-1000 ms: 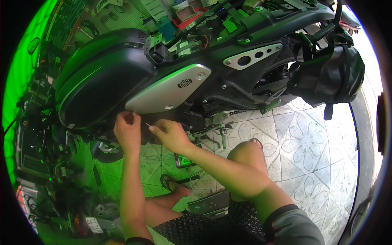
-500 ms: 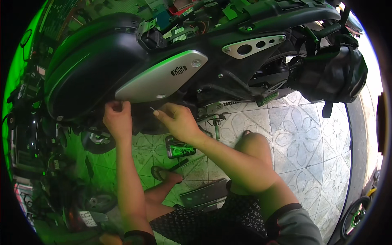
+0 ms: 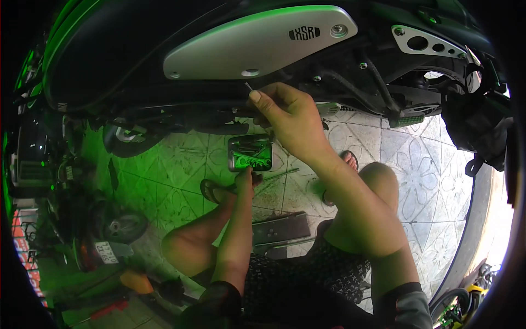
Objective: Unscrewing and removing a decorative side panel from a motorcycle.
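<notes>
Along the lower left, a dark parked motorcycle (image 3: 125, 226) stood on pale, flower-patterned floor tiles (image 3: 411, 145). Above it, a rounded, glossy black body panel (image 3: 104, 66) belonged to the nearer machine; adjoining it on the right, an elongated silver side plate (image 3: 230, 49), metal-looking, with a recess low on its edge.

Mid-view, on the tiles: a dark, rectangular, round-cornered tray (image 3: 230, 154) with loose metal tools and small parts (image 3: 253, 160) inside, green-lit, too jumbled to sort. Left hand (image 3: 247, 180) at the tray's near rim, fingertips bunched; could not tell whether it held anything. Tray looked stiff and fairly light, contents apt to slide; steadiest hold judged to be opposite sides of the rim.

Higher up, near the plate's lower edge, a slim, straight, pale metal piece (image 3: 249, 86) sat in a narrow thumb-and-finger pinch of the right hand (image 3: 287, 112), free tip slanting up and left. Contact with the plate: could not tell. Exact kind: too small to tell. Judged very light, rigid, hardly fragile, but smooth and easily dropped, worse if oily. Best gripped at the lower end, thumb pad flat along its side, tip clear.

Farther right, a ribbed footpeg (image 3: 410, 122), then a soft-looking black bag (image 3: 476, 129).
</notes>
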The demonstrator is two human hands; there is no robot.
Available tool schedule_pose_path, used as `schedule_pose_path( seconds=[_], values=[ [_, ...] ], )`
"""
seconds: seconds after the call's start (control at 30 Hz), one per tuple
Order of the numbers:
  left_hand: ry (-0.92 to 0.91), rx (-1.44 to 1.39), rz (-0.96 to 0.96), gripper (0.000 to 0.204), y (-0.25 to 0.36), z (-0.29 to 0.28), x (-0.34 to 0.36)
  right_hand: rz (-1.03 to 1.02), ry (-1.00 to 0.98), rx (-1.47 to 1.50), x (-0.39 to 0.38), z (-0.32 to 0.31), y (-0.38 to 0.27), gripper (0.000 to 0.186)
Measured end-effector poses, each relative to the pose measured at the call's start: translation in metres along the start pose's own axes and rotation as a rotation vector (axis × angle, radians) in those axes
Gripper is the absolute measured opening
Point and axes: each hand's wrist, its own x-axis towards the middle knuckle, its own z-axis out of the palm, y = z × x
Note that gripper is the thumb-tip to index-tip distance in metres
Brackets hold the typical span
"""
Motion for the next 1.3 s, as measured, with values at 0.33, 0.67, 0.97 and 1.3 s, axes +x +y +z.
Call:
schedule_pose_path(
  seconds=[0.33, 0.67, 0.97, 1.3],
  values=[
    [0.012, -0.174, 0.023, 0.033, -0.027, -0.002, 0.041, -0.007, -0.002, -0.197, 0.002, -0.004, 0.003, 0.026],
    [-0.405, 0.003, 1.479, 0.049, 0.114, 0.135, -0.310, -0.077, -0.155, 0.250, -0.014, -0.041, -0.045, 0.035],
    [-0.376, 0.616, 1.570, 0.041, 0.162, 0.200, -0.366, -0.080, -0.022, 0.483, 0.003, -0.086, -0.065, 0.042],
    [-0.155, 0.964, 1.704, 0.029, 0.181, 0.213, -0.400, -0.041, -0.017, 0.668, 0.006, -0.090, -0.062, 0.040]
  ],
)
